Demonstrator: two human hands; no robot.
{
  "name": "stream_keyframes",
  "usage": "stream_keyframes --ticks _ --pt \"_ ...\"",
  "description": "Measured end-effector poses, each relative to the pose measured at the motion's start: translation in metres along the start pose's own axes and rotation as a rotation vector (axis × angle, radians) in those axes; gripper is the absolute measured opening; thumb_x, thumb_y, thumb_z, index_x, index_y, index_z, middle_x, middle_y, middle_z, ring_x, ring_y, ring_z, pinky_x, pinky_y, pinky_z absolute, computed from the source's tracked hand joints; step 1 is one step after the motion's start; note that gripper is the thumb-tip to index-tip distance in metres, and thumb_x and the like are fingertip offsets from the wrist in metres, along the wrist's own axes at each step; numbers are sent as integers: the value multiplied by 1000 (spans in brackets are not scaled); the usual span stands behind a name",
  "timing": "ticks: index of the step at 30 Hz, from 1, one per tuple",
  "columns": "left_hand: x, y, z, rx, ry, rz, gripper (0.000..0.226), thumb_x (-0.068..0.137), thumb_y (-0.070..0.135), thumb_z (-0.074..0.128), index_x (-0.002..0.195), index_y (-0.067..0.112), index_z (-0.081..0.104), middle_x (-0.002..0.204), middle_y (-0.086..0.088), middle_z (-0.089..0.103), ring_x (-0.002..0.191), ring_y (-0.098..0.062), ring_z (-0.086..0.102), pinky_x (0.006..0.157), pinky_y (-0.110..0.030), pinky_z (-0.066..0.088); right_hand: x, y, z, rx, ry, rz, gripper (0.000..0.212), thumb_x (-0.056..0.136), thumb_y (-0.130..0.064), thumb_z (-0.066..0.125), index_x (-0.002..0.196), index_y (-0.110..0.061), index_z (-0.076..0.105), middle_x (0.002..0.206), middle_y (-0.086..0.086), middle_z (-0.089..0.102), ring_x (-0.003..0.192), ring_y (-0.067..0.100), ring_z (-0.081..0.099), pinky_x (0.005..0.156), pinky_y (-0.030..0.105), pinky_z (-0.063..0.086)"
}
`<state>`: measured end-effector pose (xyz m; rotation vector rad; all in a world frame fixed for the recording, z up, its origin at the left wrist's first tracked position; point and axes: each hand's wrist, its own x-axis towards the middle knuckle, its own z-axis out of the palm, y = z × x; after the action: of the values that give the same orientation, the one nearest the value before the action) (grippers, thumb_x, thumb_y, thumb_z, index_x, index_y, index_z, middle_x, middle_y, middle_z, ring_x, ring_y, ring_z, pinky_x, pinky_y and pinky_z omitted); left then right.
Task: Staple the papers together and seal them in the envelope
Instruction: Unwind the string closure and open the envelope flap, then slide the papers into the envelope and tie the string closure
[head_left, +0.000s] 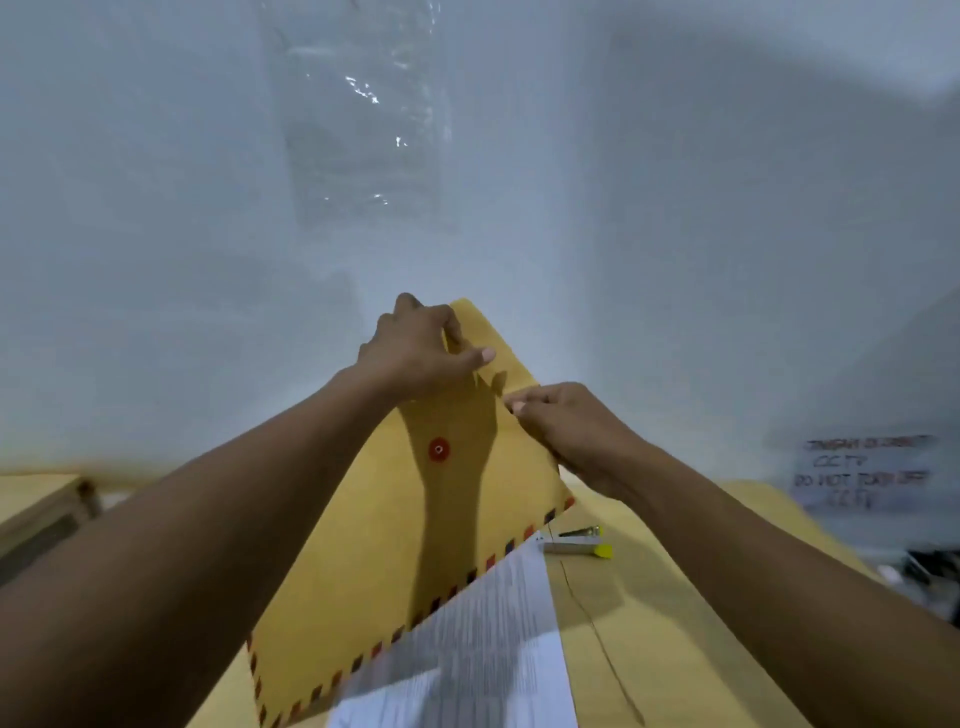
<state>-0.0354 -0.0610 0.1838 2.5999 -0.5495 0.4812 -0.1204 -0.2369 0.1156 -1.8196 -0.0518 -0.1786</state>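
Note:
A yellow-brown envelope (384, 545) with a red-and-dark striped border and a red string button is held up, tilted, above the table. My left hand (421, 351) pinches its top edge. At the envelope's upper right edge, my right hand (566, 431) grips it with the fingers closed. White printed papers (483, 644) lie on the table below the envelope's lower edge, partly under it. A silver stapler (574, 540) with a yellow tip rests on the table just right of the envelope.
The table (649, 623) is covered in brown paper. A pale wall rises close behind, with clear plastic (363, 130) taped on it. A white handwritten sign (865, 470) stands at right. A wooden box (47, 514) sits at far left.

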Motion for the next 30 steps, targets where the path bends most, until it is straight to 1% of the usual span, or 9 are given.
stream_keyframes --ticks 3,7,11,17,19,21,25,27,30 --pt "-24 -29 19 106 -71 -86 61 74 74 69 115 32 55 135 -5 40 114 -30 52 91 -50 55 -1 25 39 -3 -64 78 49 95 2 36 131 -15 64 122 7 65 87 7 56 86 28 48" --pt "-59 -61 49 139 -166 -222 80 77 67 72 137 27 39 141 -10 38 115 -36 59 92 -49 54 -3 60 79 13 -168 129 49 98 0 35 140 -14 57 135 11 63 120 28 62 104 46 52" --pt "-82 -81 68 146 -155 -325 96 77 68 70 148 23 23 143 -15 39 121 -43 57 91 -50 53 -10 79 109 66 -163 153 41 103 -6 44 140 -15 56 134 7 63 115 29 65 98 50 55" --pt "-94 -79 71 99 -102 -293 47 89 26 68 128 23 43 106 -2 60 89 -28 62 69 -37 57 -25 91 124 -10 -115 129 31 97 -14 63 127 -19 66 128 -1 61 117 26 62 100 49 54" --pt "-95 -75 72 144 -68 -267 29 92 23 65 120 21 57 99 -1 63 84 -26 64 64 -34 53 -23 96 121 -20 -23 128 25 94 -15 67 116 -26 70 128 -2 61 116 25 62 98 48 55" --pt "-98 -71 73 214 -76 -281 17 94 26 64 109 18 65 89 0 64 76 -23 65 63 -32 56 -21 98 118 -7 71 145 27 93 -16 68 118 -26 69 128 -1 62 112 25 64 95 47 57" --pt "-113 -59 83 251 -269 -318 35 89 38 67 116 19 56 104 -1 63 90 -24 62 71 -34 53 -16 99 120 12 158 152 35 95 -16 65 130 -21 64 131 -1 60 118 23 59 100 40 52" --pt "-123 -58 87 298 -288 -292 42 89 35 70 125 22 53 112 -3 61 98 -25 61 76 -36 52 -15 98 125 33 120 172 36 97 -16 62 133 -20 61 135 4 60 118 27 61 100 46 53" --pt "-133 -68 84 343 -209 -263 40 89 22 71 128 20 60 113 -4 65 99 -26 63 76 -36 53 -19 95 126 6 28 171 34 98 -15 61 132 -15 60 114 4 62 89 24 71 75 38 63"
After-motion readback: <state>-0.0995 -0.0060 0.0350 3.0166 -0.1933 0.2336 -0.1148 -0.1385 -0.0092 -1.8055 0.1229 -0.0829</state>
